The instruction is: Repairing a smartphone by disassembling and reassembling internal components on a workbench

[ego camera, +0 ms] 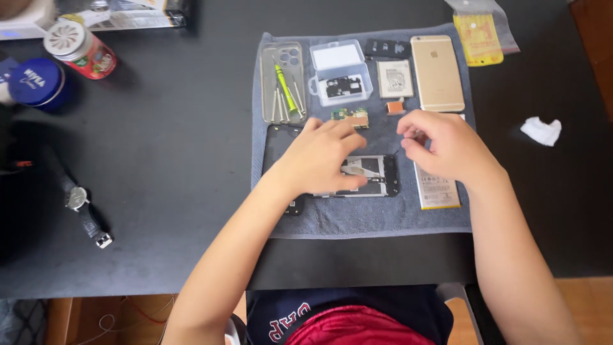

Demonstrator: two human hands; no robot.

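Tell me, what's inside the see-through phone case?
The clear case holds a green-handled screwdriver and a few thin metal bits, all lying loose. Nothing covers them, so the whole inside shows. The case lies on the grey towel.

— Where is free room?
— The tabletop (179, 128) lies bare between the towel's (357, 220) left edge and the wristwatch (82, 207).
— Obstacles?
— Tins (80, 48) crowd the far-left corner.

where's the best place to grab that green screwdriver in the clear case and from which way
Take the green screwdriver by its handle, pinching across it from above. It lies flat in the clear case, which is open on top, with thin metal bits beside it, so fingers coming straight down probably fit best. Both hands are occupied elsewhere on the mat.
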